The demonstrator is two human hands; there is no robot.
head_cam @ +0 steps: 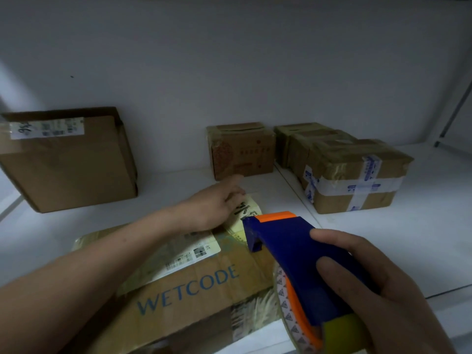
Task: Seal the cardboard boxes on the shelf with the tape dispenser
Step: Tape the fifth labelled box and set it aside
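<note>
Tape dispenser [293, 241]: blue with an orange top, in the lower right of the frame. Its front end sits on the top of the near box.
Right hand [378, 297]: holds the dispenser from the right. Its grip is curled round the blue body.
Tape roll [288, 307]: white with small marks, on an orange wheel under the blue body.
WETCODE box [194, 290]: brown cardboard in the lower middle. It has a blue word on its side and a white label [184, 254] and yellowish tape on top.
Left hand [214, 205]: rests on the far end of that box, in the middle of the frame. Its grip is spread, with the fingers straight, and it pinches nothing.
Shelf [421, 226]: white, and it carries all the boxes.
Big box [69, 164]: brown, at the left, with a white label near its top edge.
Small box [242, 152]: in the middle, at the back by the wall, with red print.
Taped boxes [355, 180]: a row at the right. The nearest has white and blue tape crossed over it.
</note>
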